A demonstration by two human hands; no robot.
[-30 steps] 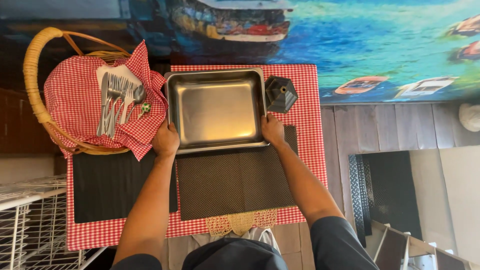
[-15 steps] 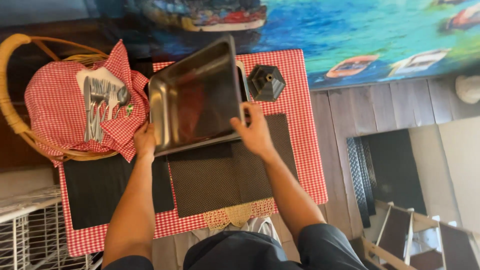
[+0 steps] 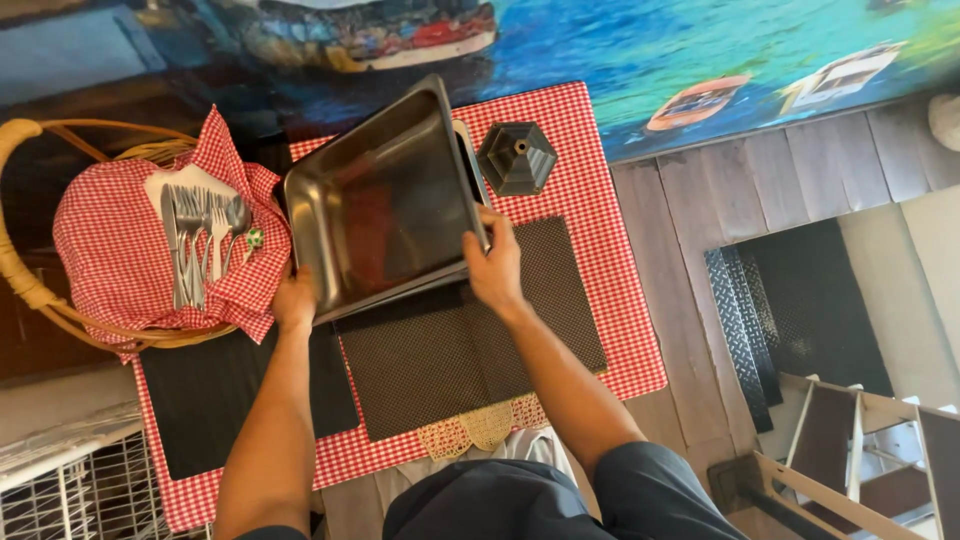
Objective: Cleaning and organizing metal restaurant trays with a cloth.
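Note:
A deep steel tray (image 3: 385, 205) is held up off the table and tilted, its far end raised. My left hand (image 3: 294, 300) grips its near left corner. My right hand (image 3: 494, 265) grips its right rim. Below the tray lie a brown woven placemat (image 3: 450, 350) and a black placemat (image 3: 230, 400) on a red checked tablecloth (image 3: 600, 190). The edge of a second tray seems to show just behind the raised one.
A wicker basket (image 3: 30, 290) lined with red checked cloth holds several forks and spoons (image 3: 200, 240) at the left. A dark six-sided lantern-like object (image 3: 516, 157) stands beyond the tray. A white wire rack (image 3: 60, 490) is at lower left; wooden floor and a black mat lie right.
The tray lay flat on the table a second ago; both hands have lifted it and tipped its far end upward. The view has shifted slightly.

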